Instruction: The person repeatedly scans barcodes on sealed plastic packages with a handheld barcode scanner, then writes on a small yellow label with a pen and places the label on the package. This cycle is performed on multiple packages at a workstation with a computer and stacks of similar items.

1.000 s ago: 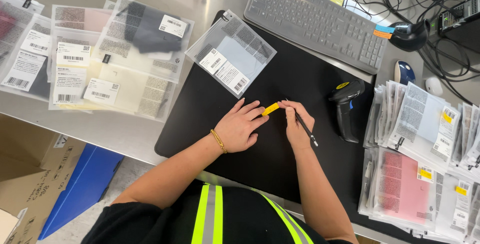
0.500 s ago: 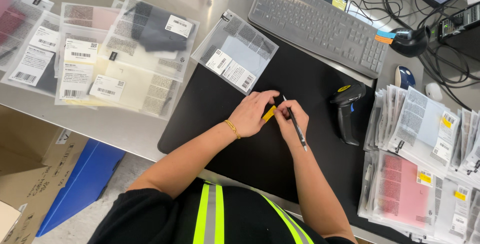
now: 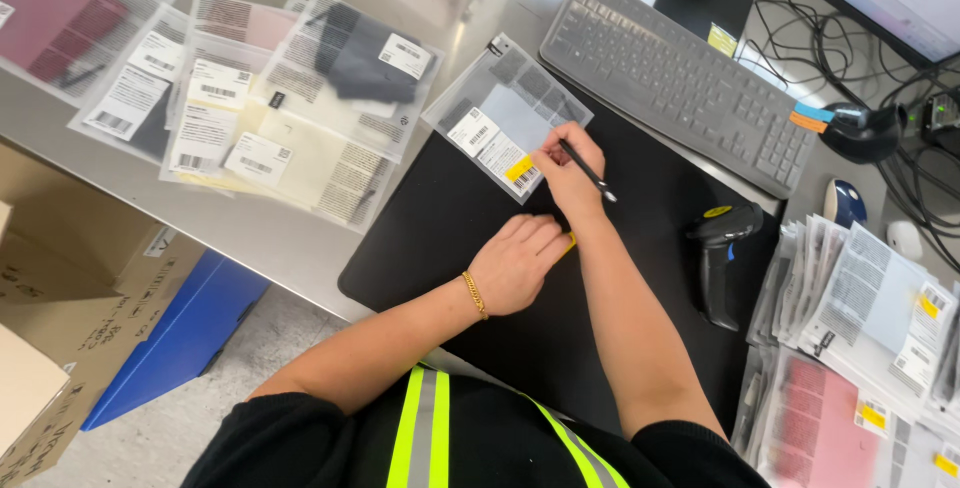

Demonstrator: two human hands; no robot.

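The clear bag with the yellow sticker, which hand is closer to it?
Right. The right hand, holding a pen, touches the clear bag; the left hand lies flat below it.

I'm at a warehouse packing station: steel table (image 3: 300, 238), handheld barcode scanner (image 3: 722, 248), keyboard (image 3: 680, 78), stacks of labelled polybags (image 3: 280, 118), cardboard boxes (image 3: 70, 288), and I'm wearing a hi-vis vest (image 3: 430, 428).

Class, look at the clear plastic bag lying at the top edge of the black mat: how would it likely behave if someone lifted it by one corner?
The clear plastic bag looks thin and flat, so it would probably droop and feel light. Its glossy film suggests it may slide easily on the black mat. The right hand, holding a pen, rests on its edge, perhaps steadying it.
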